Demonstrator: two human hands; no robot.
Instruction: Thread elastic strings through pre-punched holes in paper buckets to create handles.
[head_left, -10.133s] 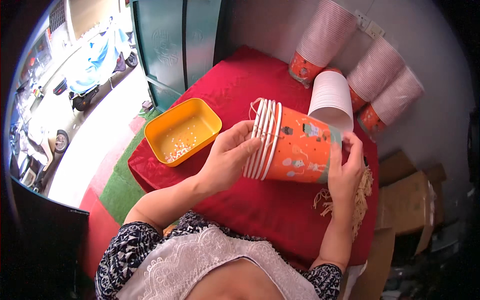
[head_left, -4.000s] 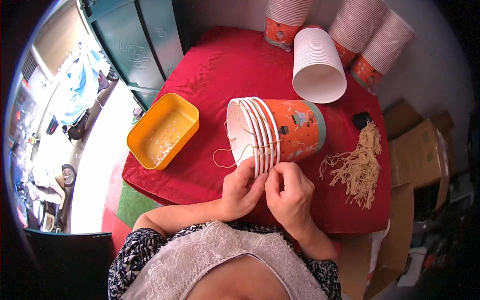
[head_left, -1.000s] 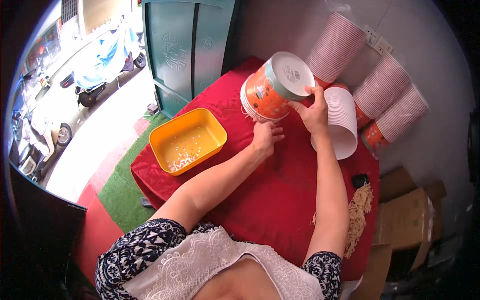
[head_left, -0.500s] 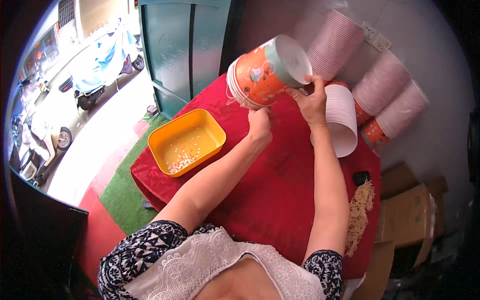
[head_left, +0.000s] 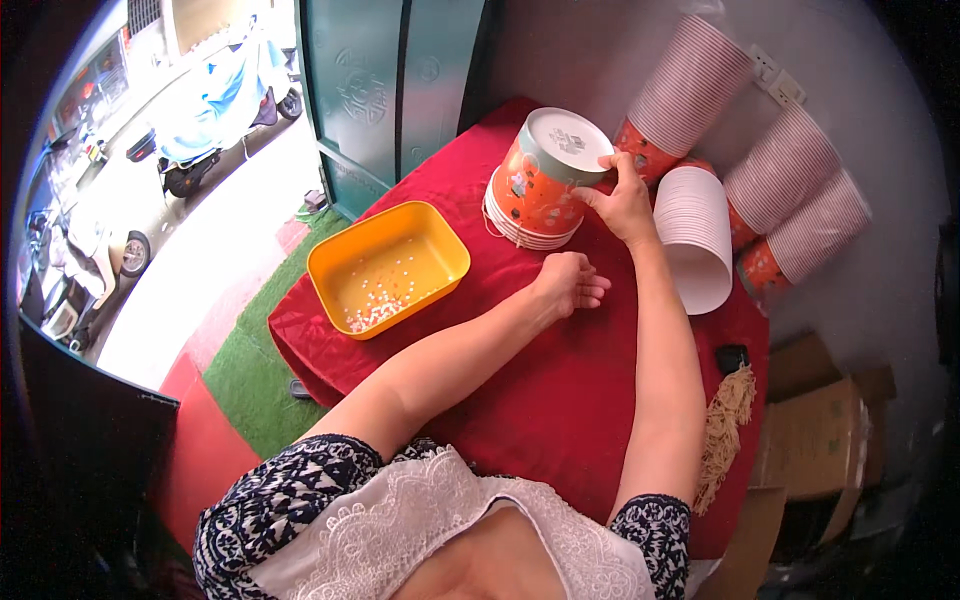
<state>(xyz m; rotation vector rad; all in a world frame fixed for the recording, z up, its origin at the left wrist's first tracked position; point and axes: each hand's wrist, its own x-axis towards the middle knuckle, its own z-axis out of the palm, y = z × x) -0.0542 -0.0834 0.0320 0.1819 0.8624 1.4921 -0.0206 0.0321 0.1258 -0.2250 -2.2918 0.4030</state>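
A short stack of orange paper buckets point(head_left: 535, 190) with a green band stands upside down on the red tablecloth, its white base facing up. Thin cord handles hang by the rims at its lower end. With thumb and fingers, my right hand point(head_left: 622, 208) pinches the base edge of the top bucket. My left hand point(head_left: 570, 283) hovers just in front of the stack, empty, its fingers loosely bent and partly stretched to the right. To the left sits a yellow plastic basin point(head_left: 428, 252) with many small white bits and some reddish ones in it.
Beside my right hand lies a stack of nested white-lined buckets point(head_left: 690, 220), mouth toward me. Tall bucket stacks point(head_left: 690, 85) lean on the grey wall. A bundle of beige cords point(head_left: 727, 425) lies at the right table edge, above cardboard boxes point(head_left: 815, 440). A green door point(head_left: 350, 90) stands behind.
The orange bucket stack has come down from a tilted hold in the air to stand upside down on the table. My left hand has let go of its lower end and drawn toward me.
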